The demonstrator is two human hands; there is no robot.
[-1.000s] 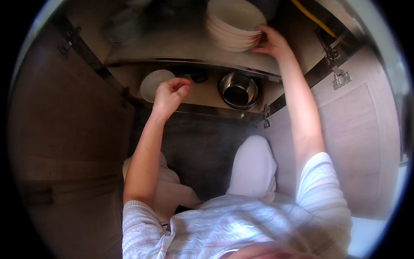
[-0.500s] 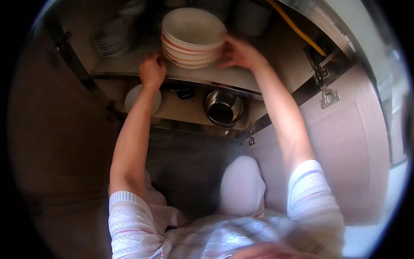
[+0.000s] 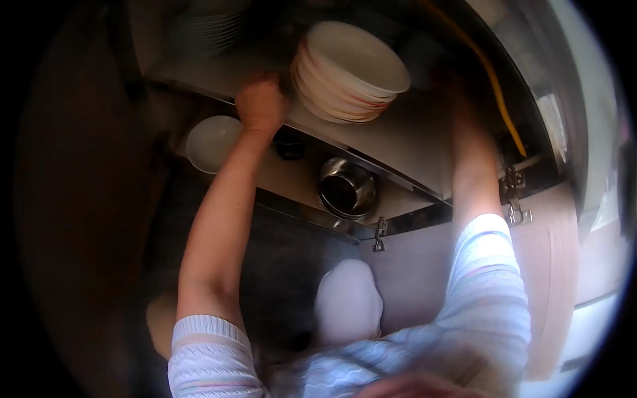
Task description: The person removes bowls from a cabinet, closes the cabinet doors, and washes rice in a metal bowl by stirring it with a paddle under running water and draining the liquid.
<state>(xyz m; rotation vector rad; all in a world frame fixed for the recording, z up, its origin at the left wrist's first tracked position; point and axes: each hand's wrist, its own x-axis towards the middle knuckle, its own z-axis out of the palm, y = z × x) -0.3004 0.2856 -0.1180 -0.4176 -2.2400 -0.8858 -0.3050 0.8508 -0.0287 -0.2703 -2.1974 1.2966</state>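
Observation:
A stack of white bowls (image 3: 348, 76), some with reddish rims, stands tilted in view on the upper cabinet shelf. My left hand (image 3: 262, 103) is curled into a fist at the shelf's front edge, just left of the stack; nothing shows in it. Deep in the shadow to the right of the bowls is my right hand (image 3: 451, 83), apart from the stack. Its fingers are dark and blurred, so I cannot make out whether they hold anything.
Stacked plates (image 3: 212, 30) sit at the upper left of the shelf (image 3: 411, 142). Below are a white bowl (image 3: 212, 144), a dark object (image 3: 288, 144) and metal pots (image 3: 347, 189). A yellow hose (image 3: 488, 69) runs along the right side. The cabinet door (image 3: 458, 265) stands open there.
My right hand has left the side of the bowl stack and reached deeper to the right. The view has turned, shifting the bowls rightward. My left hand stays curled by the shelf edge.

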